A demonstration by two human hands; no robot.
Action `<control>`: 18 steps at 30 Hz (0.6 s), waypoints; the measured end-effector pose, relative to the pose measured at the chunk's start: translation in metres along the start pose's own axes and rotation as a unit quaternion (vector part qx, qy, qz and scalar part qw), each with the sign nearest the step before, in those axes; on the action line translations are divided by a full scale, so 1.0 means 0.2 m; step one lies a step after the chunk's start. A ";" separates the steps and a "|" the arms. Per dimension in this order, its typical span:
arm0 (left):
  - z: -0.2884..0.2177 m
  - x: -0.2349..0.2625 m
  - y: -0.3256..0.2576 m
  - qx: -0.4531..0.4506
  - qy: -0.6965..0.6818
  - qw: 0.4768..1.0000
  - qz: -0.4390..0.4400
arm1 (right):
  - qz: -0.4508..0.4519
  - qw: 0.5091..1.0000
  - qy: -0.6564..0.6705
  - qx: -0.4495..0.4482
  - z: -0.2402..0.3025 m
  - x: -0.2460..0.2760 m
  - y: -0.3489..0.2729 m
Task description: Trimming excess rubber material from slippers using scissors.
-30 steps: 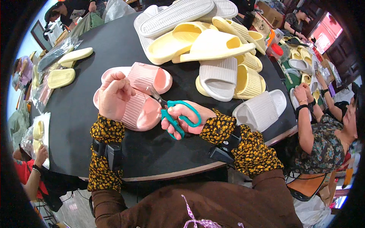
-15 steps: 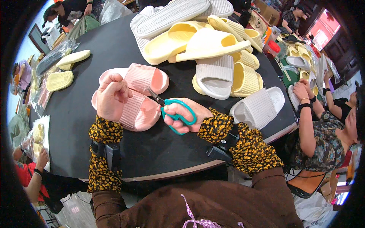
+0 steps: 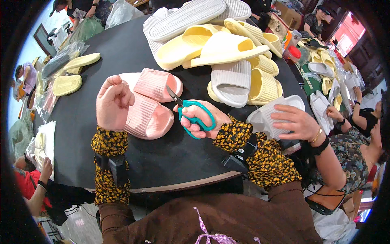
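My right hand (image 3: pixel 199 118) is closed through the handles of teal-handled scissors (image 3: pixel 211 118). Their dark blades point up and left, over the pink slippers. Two pink slide slippers lie side by side, the farther slipper (image 3: pixel 156 84) and the nearer slipper (image 3: pixel 142 116). My left hand (image 3: pixel 113 102) is raised over their left ends with its fingers curled in; whatever they may pinch is hidden. A co-worker's hand (image 3: pixel 296 122), fingers spread, reaches over a light grey slipper (image 3: pixel 266 118) to the right of my scissors.
A heap of yellow slippers (image 3: pixel 227 48) and grey slippers (image 3: pixel 187 20) fills the far part of the dark table (image 3: pixel 162 162). Two yellow slippers, one a flat yellow slipper (image 3: pixel 67 85), lie at the left beside plastic bags (image 3: pixel 65 59). Co-workers sit on both sides.
A co-worker's hand has come in from the right over the grey slipper. My left hand has shifted slightly left, and the scissors have moved a little right, still in my right hand.
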State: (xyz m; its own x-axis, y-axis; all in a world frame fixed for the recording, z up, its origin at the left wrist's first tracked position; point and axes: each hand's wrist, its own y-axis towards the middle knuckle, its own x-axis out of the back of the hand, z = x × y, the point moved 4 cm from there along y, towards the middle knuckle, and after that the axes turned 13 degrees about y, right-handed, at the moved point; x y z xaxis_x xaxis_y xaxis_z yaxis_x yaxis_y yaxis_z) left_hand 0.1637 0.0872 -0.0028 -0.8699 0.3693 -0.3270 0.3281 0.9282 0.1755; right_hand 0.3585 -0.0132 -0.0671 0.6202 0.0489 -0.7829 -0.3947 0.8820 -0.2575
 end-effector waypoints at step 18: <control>-0.44 0.87 -1.05 -0.151 0.256 0.882 -0.366 | -0.020 0.999 -0.047 0.018 -0.01 0.00 0.02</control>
State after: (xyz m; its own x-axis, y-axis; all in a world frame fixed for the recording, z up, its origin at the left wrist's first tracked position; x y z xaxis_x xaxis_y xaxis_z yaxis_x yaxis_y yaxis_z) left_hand -0.0890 -0.0464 -0.0158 -0.8858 -0.4641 -0.0068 -0.4358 0.8265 0.3563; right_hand 0.3557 -0.0106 -0.0691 0.6968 0.0563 -0.7150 -0.3450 0.9003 -0.2653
